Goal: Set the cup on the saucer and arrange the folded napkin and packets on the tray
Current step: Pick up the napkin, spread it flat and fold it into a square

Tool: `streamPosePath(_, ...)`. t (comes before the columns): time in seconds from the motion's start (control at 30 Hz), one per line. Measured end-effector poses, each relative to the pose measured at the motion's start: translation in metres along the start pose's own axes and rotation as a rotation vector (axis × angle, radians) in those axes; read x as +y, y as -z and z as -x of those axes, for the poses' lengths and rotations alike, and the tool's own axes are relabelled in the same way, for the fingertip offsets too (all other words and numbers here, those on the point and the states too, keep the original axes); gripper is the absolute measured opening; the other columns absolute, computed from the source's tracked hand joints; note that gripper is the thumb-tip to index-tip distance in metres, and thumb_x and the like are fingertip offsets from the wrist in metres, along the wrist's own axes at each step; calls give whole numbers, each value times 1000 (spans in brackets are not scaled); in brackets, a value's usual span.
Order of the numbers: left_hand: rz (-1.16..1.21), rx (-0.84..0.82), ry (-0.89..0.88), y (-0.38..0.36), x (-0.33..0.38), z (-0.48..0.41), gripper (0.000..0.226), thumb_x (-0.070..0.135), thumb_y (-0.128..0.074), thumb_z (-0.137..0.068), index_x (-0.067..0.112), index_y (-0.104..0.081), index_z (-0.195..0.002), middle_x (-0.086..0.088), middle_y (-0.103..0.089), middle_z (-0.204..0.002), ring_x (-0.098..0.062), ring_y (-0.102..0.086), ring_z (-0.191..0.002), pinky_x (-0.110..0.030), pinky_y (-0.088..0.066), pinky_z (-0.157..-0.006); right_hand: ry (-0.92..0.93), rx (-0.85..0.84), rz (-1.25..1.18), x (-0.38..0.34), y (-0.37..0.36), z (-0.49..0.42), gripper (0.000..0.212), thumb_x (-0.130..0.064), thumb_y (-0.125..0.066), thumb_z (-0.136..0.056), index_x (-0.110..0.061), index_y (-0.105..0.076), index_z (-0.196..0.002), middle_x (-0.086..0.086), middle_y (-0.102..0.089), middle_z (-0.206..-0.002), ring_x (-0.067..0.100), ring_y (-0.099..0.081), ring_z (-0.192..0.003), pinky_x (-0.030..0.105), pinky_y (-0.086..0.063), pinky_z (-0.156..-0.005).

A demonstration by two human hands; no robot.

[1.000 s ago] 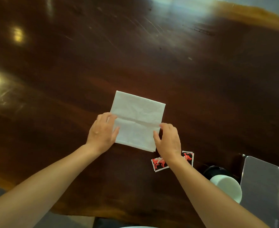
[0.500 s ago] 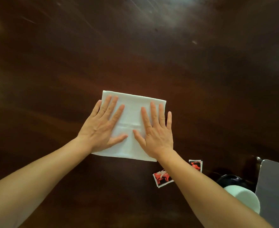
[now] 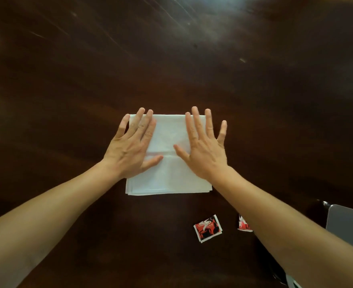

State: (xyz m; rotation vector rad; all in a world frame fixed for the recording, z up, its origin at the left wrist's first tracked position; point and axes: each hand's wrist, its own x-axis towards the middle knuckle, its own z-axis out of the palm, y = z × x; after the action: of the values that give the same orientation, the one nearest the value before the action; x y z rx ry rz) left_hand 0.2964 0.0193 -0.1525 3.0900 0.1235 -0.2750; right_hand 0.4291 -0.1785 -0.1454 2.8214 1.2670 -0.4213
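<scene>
A white folded napkin [image 3: 169, 175] lies flat on the dark wooden table. My left hand [image 3: 133, 146] presses palm-down on its left half, fingers spread. My right hand [image 3: 204, 148] presses flat on its right half, fingers spread too. Neither hand grips anything. Nearer to me, one red, black and white packet [image 3: 208, 228] lies on the table, and a second packet [image 3: 243, 224] shows partly behind my right forearm. The grey tray [image 3: 346, 221] peeks in at the right edge. The cup and saucer are hidden by my right arm or out of frame.
The dark glossy table [image 3: 171, 59] stretches far ahead and to both sides. A small dark object [image 3: 325, 203] sits just beyond the tray's near-left corner.
My hands have slid apart toward the napkin's far corners, smoothing it. The view has tilted down, so the cup has dropped out of sight behind my right arm.
</scene>
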Motion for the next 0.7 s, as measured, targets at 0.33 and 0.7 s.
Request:
streamPosePath(0.33,106,-111,67,5,-14,-2,83,66,-18,-99,12,2,-159,-7,5,-169,-24,4,-156,-51,-5,-124,56,-120,-11,17,-4,1,74,-68,-7,-98,-27,12,-157,-3,16,-167,23,21,-151,62,5,-119)
streamPosePath(0.7,408,80,342,63,-29,-34,19,19,-62,-95,13,-73,-110,-10,-67,-109,-32,-56,-107,-48,-44,-91,6,-68,-131,11,65,-62,23,-3,-58,-93,-16,-63,-111,6,-56,-106,30,-53,-102,47,-36,-95)
